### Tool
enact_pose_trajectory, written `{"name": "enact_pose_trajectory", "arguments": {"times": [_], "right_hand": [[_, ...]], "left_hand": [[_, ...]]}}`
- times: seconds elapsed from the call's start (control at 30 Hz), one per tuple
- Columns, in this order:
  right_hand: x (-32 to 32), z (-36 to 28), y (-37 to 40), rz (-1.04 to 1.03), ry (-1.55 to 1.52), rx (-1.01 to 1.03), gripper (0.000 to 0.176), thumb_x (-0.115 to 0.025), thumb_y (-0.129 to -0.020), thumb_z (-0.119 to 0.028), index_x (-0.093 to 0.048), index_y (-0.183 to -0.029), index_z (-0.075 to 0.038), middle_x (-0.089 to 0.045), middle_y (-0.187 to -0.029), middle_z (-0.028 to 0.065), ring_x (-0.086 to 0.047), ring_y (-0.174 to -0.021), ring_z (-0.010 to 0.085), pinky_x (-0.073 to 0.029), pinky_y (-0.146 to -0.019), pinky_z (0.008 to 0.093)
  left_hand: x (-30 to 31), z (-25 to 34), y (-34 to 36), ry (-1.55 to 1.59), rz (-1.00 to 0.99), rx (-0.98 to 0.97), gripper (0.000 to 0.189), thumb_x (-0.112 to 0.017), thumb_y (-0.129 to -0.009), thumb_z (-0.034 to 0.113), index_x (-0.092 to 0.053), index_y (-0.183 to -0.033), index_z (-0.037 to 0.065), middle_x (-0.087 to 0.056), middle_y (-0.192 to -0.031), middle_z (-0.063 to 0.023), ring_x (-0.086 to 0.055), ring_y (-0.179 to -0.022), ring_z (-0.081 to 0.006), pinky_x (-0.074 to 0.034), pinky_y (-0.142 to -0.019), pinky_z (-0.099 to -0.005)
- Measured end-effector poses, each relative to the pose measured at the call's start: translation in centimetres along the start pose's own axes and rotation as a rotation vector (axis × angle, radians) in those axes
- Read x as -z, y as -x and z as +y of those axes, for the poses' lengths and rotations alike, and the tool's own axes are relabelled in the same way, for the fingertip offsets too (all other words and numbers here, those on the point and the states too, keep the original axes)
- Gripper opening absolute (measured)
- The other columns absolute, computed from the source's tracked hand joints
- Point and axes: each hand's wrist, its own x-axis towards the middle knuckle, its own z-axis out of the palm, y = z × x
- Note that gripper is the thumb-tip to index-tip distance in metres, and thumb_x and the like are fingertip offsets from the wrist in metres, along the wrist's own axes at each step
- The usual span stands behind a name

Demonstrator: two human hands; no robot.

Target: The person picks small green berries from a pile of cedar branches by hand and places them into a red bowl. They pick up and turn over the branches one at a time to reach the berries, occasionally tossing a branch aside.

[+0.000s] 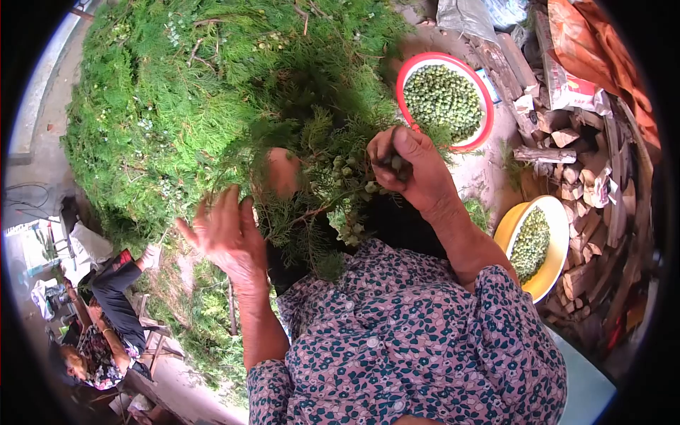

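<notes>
A leafy evergreen branch (312, 205) with small green cones (347, 173) lies across my lap, over dark trousers. My right hand (414, 166) is closed at the branch's right side, thumb pressed against curled fingers. What sits inside those fingers is too small and shaded to name. At the branch's left edge, my left hand (230, 234) has its fingers stretched and apart, with nothing visibly gripped. A red-rimmed basin (489, 113) full of picked green cones (443, 103) stands beyond my right hand.
A big heap of green branches (163, 106) fills the far and left side. A yellow basin (559, 265) of cones stands at right, beside stacked firewood (577, 212). Another person (106, 333) sits at lower left near more branches.
</notes>
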Motion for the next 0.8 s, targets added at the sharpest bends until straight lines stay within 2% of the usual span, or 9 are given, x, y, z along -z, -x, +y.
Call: {"name": "enact_pose_trajectory", "arguments": {"times": [0.03,0.17,0.23,0.47,0.57,0.63,0.67,0.73,0.8], "right_hand": [[0.3,-0.1,0.0,-0.038,0.031,0.0,0.013,-0.06,-0.086,-0.015,-0.06,-0.095,-0.004,-0.056,-0.072,0.002,-0.046,-0.05,0.0062,-0.03,-0.039,0.0171],[-0.1,-0.7,0.5,-0.07,0.128,0.022,0.01,-0.059,-0.087,-0.013,-0.06,-0.092,-0.004,-0.055,-0.07,0.0004,-0.046,-0.051,0.006,-0.029,-0.038,0.0166],[0.1,-0.8,0.7,-0.061,0.16,0.021,0.01,-0.059,-0.087,-0.013,-0.061,-0.092,-0.003,-0.054,-0.069,-0.0002,-0.046,-0.051,0.0058,-0.029,-0.038,0.0165],[0.6,-0.7,0.9,-0.033,0.215,0.027,0.012,-0.061,-0.085,-0.012,-0.061,-0.093,-0.003,-0.054,-0.069,-0.0012,-0.046,-0.052,0.0046,-0.03,-0.038,0.0159],[0.3,-0.7,0.9,-0.034,0.252,-0.014,0.012,-0.061,-0.085,-0.011,-0.061,-0.093,-0.003,-0.054,-0.07,-0.0014,-0.047,-0.052,0.0039,-0.03,-0.039,0.0154],[0.1,-0.5,0.8,-0.032,0.255,-0.013,0.012,-0.061,-0.085,-0.011,-0.061,-0.094,-0.003,-0.055,-0.071,-0.0015,-0.046,-0.053,0.0034,-0.03,-0.039,0.0151],[0.0,-0.5,0.8,-0.022,0.257,-0.019,0.012,-0.061,-0.085,-0.01,-0.061,-0.094,-0.003,-0.055,-0.071,-0.0015,-0.046,-0.053,0.0029,-0.03,-0.04,0.0147],[-0.4,-0.2,0.6,-0.015,0.315,-0.014,0.012,-0.061,-0.085,-0.01,-0.061,-0.095,-0.002,-0.055,-0.07,-0.0025,-0.046,-0.053,0.0019,-0.031,-0.041,0.0145],[-0.3,0.5,0.5,-0.025,0.403,0.0,0.013,-0.059,-0.086,-0.009,-0.06,-0.096,-0.001,-0.056,-0.07,0.0008,-0.047,-0.053,0.0035,-0.031,-0.041,0.015]], "left_hand": [[-0.3,0.0,0.5,-0.008,-0.033,-0.15,0.028,-0.063,-0.074,0.008,-0.065,-0.101,0.014,-0.044,-0.133,-0.0082,-0.037,-0.123,-0.0303,-0.017,-0.106,-0.0499],[1.8,6.1,1.5,0.197,-0.124,-0.292,0.017,-0.063,-0.073,0.011,-0.068,-0.086,0.021,-0.044,-0.133,-0.0057,-0.033,-0.126,-0.0292,-0.013,-0.106,-0.0561],[0.6,6.7,2.0,0.316,-0.325,-0.475,0.013,-0.063,-0.07,0.013,-0.067,-0.079,0.022,-0.045,-0.132,-0.0061,-0.032,-0.127,-0.0299,-0.013,-0.104,-0.06],[-2.2,6.7,2.1,0.334,-0.291,-0.516,0.017,-0.065,-0.065,0.011,-0.067,-0.079,0.021,-0.046,-0.131,-0.0058,-0.037,-0.124,-0.0303,-0.018,-0.104,-0.0587],[-3.0,6.3,1.5,0.463,-0.286,-0.465,0.02,-0.065,-0.066,0.008,-0.069,-0.083,0.017,-0.053,-0.123,-0.006,-0.047,-0.114,-0.0291,-0.026,-0.102,-0.0504],[-4.2,5.6,1.6,0.869,-0.468,-0.044,0.023,-0.07,-0.064,0.006,-0.07,-0.086,0.012,-0.061,-0.107,-0.0043,-0.054,-0.1,-0.023,-0.036,-0.093,-0.0393],[-4.4,5.5,1.8,0.866,-0.459,-0.046,0.023,-0.07,-0.064,0.006,-0.07,-0.086,0.012,-0.061,-0.107,-0.0043,-0.054,-0.1,-0.023,-0.036,-0.093,-0.0393],[-4.4,5.6,2.2,1.194,-0.542,0.373,0.024,-0.072,-0.066,0.004,-0.069,-0.09,0.009,-0.062,-0.098,-0.0056,-0.055,-0.092,-0.0192,-0.041,-0.083,-0.0291],[-4.3,5.7,2.1,1.242,-0.563,0.401,0.024,-0.072,-0.067,0.004,-0.069,-0.091,0.008,-0.062,-0.094,-0.0049,-0.055,-0.089,-0.0175,-0.041,-0.08,-0.0278]]}}
